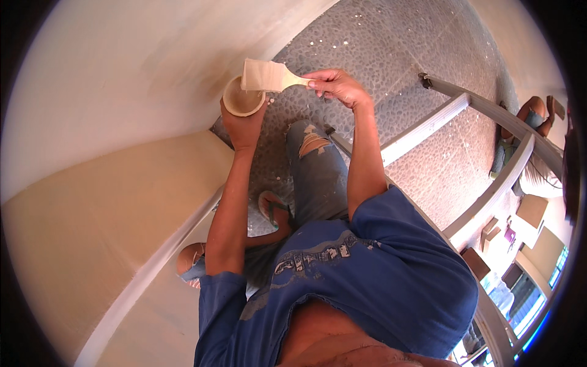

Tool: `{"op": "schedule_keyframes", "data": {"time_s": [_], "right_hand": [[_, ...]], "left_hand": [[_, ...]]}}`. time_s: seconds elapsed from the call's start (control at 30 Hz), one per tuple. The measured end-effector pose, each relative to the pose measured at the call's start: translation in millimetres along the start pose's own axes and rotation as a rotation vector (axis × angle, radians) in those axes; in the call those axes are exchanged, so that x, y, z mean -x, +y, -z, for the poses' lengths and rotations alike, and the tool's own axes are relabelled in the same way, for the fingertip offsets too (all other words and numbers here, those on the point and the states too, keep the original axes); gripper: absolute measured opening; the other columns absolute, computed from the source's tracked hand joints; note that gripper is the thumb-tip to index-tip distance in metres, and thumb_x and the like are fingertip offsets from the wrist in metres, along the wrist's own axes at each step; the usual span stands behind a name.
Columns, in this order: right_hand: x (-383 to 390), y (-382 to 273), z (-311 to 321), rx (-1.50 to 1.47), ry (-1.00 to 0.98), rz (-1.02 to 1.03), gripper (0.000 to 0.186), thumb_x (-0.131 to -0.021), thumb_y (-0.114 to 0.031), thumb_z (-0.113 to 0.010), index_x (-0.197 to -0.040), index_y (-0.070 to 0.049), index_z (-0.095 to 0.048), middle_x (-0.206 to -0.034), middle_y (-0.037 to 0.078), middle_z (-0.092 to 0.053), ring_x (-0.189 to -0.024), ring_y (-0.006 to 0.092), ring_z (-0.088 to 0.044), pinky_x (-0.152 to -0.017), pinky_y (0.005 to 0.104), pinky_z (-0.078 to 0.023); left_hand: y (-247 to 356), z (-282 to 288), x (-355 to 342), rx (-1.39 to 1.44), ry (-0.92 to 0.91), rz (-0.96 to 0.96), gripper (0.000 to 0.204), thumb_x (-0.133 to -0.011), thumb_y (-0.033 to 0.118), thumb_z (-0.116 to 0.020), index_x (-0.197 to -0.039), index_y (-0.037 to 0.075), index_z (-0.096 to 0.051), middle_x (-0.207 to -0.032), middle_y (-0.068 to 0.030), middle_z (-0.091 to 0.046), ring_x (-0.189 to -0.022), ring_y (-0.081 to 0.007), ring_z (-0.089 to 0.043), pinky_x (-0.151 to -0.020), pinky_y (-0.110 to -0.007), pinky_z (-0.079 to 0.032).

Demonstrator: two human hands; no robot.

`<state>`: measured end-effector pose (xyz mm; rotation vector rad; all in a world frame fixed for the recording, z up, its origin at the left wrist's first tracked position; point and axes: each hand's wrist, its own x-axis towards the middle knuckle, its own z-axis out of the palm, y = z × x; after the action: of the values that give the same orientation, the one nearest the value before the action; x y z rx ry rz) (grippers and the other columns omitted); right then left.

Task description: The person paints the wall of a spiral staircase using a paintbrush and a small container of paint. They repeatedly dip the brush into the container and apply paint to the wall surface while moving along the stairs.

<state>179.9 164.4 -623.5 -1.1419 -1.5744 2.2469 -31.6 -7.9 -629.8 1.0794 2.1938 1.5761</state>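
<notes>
My left hand [239,127] is wrapped round a round, pale, open-topped cup [247,111], held up close to the wall. A pale coating covers the cup's inside, and how full it is I cannot tell. In my right hand [339,88] is a wide, flat paintbrush [266,76], gripped by its short handle between thumb and fingers. The brush lies nearly level, its bristle end over the far rim of the cup. Pale, paint-like stuff coats the bristles. Whether they touch the rim is unclear.
A pale curved wall [140,79] rises at my left, with a beige lower section [116,196] edged by a white strip. A ladder [428,125] stands at my right on the pebbled floor [379,49], which has white specks. Another person [531,116] sits beyond it.
</notes>
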Motion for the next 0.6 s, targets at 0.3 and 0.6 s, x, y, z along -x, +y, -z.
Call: {"op": "schedule_keyframes", "data": {"time_s": [0.3,0.6], "right_hand": [[-10,38,-8,-0.214,-0.063,0.076,0.036,-0.097,-0.019,-0.071,-0.132,-0.012,-0.070,-0.100,-0.005,-0.071,-0.084,0.0062,-0.055,-0.076,0.0228,-0.046],[-24,52,-10,-0.412,0.079,0.109,0.041,-0.092,-0.008,-0.075,-0.132,-0.003,-0.068,-0.091,-0.004,-0.068,-0.076,0.0047,-0.055,-0.067,0.0190,-0.045]], "left_hand": [[6,-9,-10,-0.040,0.011,0.011,0.077,-0.068,0.025,-0.096,-0.129,0.001,-0.056,-0.123,-0.0160,-0.067,-0.112,-0.0316,-0.067,-0.095,-0.042,-0.054],[11,-26,-16,-0.022,-0.007,0.041,0.076,-0.069,0.023,-0.096,-0.128,0.000,-0.055,-0.123,-0.0164,-0.066,-0.113,-0.0318,-0.065,-0.096,-0.042,-0.052]]}}
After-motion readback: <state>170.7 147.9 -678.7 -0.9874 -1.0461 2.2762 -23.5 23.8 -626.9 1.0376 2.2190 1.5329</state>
